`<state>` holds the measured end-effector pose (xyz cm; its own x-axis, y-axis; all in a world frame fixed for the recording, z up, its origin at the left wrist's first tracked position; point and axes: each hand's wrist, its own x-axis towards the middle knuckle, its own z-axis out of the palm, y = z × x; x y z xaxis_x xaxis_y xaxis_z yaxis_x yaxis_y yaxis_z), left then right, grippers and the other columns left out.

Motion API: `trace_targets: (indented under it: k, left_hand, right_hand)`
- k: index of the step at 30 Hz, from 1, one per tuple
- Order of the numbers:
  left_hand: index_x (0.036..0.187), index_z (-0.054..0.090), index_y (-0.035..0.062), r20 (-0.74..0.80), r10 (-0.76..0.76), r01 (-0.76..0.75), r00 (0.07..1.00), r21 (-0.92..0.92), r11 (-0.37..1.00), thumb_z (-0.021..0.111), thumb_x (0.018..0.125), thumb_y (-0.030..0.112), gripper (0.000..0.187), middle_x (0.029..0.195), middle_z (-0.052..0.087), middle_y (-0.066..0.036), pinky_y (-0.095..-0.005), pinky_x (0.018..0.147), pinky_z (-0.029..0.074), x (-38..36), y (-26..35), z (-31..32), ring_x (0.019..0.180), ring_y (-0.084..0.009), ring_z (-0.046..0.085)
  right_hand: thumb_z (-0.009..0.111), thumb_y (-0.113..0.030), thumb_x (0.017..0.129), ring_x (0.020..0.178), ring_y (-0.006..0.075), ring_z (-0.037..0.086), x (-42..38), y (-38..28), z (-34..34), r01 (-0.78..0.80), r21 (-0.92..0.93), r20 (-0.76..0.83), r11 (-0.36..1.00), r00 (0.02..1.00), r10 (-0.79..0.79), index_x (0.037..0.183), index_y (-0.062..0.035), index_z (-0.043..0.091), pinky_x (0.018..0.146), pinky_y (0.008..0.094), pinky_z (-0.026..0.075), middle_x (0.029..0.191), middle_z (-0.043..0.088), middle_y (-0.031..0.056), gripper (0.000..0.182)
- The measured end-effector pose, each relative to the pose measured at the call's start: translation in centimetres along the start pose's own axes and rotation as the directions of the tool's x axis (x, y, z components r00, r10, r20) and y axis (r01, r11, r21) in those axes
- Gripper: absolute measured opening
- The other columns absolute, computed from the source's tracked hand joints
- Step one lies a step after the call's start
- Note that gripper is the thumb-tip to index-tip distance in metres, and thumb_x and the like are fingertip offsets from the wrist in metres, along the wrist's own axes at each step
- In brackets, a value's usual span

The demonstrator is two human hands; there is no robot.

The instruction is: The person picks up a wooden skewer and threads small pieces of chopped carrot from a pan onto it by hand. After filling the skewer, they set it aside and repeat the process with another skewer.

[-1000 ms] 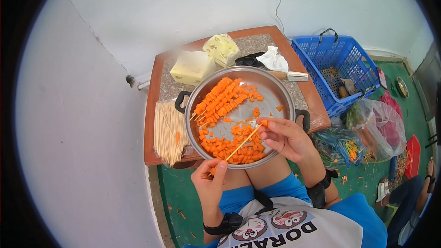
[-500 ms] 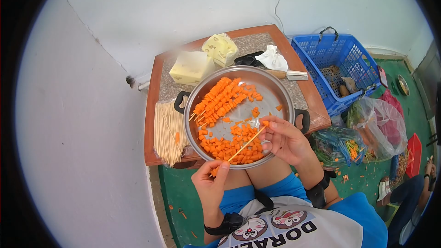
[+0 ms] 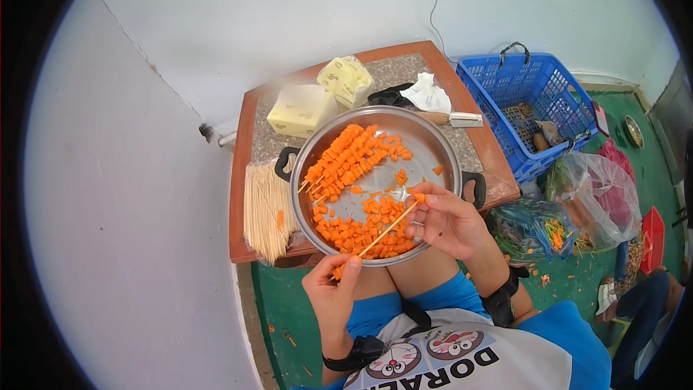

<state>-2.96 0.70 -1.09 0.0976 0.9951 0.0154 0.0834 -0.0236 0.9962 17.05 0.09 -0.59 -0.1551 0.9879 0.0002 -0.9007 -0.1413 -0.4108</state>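
Observation:
My left hand (image 3: 333, 285) is closed on a bamboo skewer (image 3: 388, 230) near its lower end, where orange carrot pieces (image 3: 337, 272) show beside the fingers. At the skewer's upper tip, my right hand (image 3: 451, 222) pinches a carrot piece (image 3: 419, 198) between thumb and fingertips. The bare middle of the skewer slants over the near rim of a steel pan (image 3: 426, 146) with black handles. Inside the pan, loose carrot cubes (image 3: 361, 232) are heaped at the near side, and several loaded carrot skewers (image 3: 348, 159) lie at the far left.
Bare skewers (image 3: 264, 209) lie in plastic left of the pan. Behind it are yellow-and-white tissue packs (image 3: 302, 110) and a knife (image 3: 465, 120). A blue crate (image 3: 523, 101), plastic bags (image 3: 595, 191) and a red dustpan (image 3: 652, 240) are on the right. Another person's leg (image 3: 642, 310) shows lower right.
The carrot piece in my right hand now sits on the skewer's tip, turned slightly. My left hand has barely moved. The other person at lower right has shifted.

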Motion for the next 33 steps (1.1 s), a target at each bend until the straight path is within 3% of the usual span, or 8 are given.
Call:
trace_targets:
  k: [7, 17, 27, 33]
  left_hand:
    - [0.076, 0.059, -0.0045, 0.012, -0.005, 0.005, 1.000, -0.024, 1.000, 0.062, 0.072, 0.008, 0.013, 0.058, 0.051, 0.001, -0.0151, 0.042, 0.029, -0.06, 0.11, -0.18, 0.049, -0.0019, 0.040]
    - [0.075, 0.059, -0.0047, 0.018, 0.058, -0.059, 0.998, 0.054, 0.997, 0.063, 0.071, 0.007, 0.013, 0.060, 0.052, 0.000, -0.0157, 0.047, 0.032, -0.05, 0.04, -0.34, 0.054, -0.0033, 0.042]
    - [0.075, 0.059, -0.0050, 0.062, 0.037, -0.036, 0.997, -0.006, 0.999, 0.063, 0.071, 0.006, 0.012, 0.060, 0.051, 0.000, -0.0157, 0.047, 0.031, 0.07, -0.36, -0.46, 0.053, -0.0034, 0.041]
    - [0.075, 0.059, -0.0049, 0.071, 0.033, -0.031, 0.997, -0.031, 0.999, 0.062, 0.071, 0.005, 0.012, 0.060, 0.051, 0.000, -0.0158, 0.047, 0.031, 0.07, -0.44, -0.46, 0.053, -0.0037, 0.041]
  right_hand:
    - [0.048, -0.009, 0.080, 0.084, 0.0159, 0.053, -0.05, -0.01, -0.05, 0.017, -0.035, 0.001, 0.999, 1.000, -0.017, 0.098, -0.0028, 0.051, 0.072, 0.0321, 0.046, 0.087, 0.055, 0.0080, 0.019]
    - [0.050, -0.003, 0.078, 0.071, 0.0143, 0.056, -0.45, -0.37, -0.20, 0.059, -0.121, -0.028, 0.991, 0.998, -0.063, 0.094, 0.0002, 0.052, 0.069, 0.0330, 0.051, 0.078, 0.056, 0.0083, 0.017]
    - [0.050, -0.004, 0.078, 0.068, 0.0126, 0.055, -0.84, -0.58, 0.20, 0.076, -0.157, -0.022, 0.985, 0.997, -0.080, 0.095, 0.0036, 0.053, 0.067, 0.0308, 0.052, 0.077, 0.056, 0.0097, 0.018]
    - [0.050, -0.004, 0.078, 0.068, 0.0126, 0.055, -0.84, -0.63, 0.18, 0.005, -0.046, -0.026, 0.999, 1.000, -0.006, 0.095, 0.0039, 0.053, 0.065, 0.0298, 0.052, 0.077, 0.056, 0.0104, 0.019]
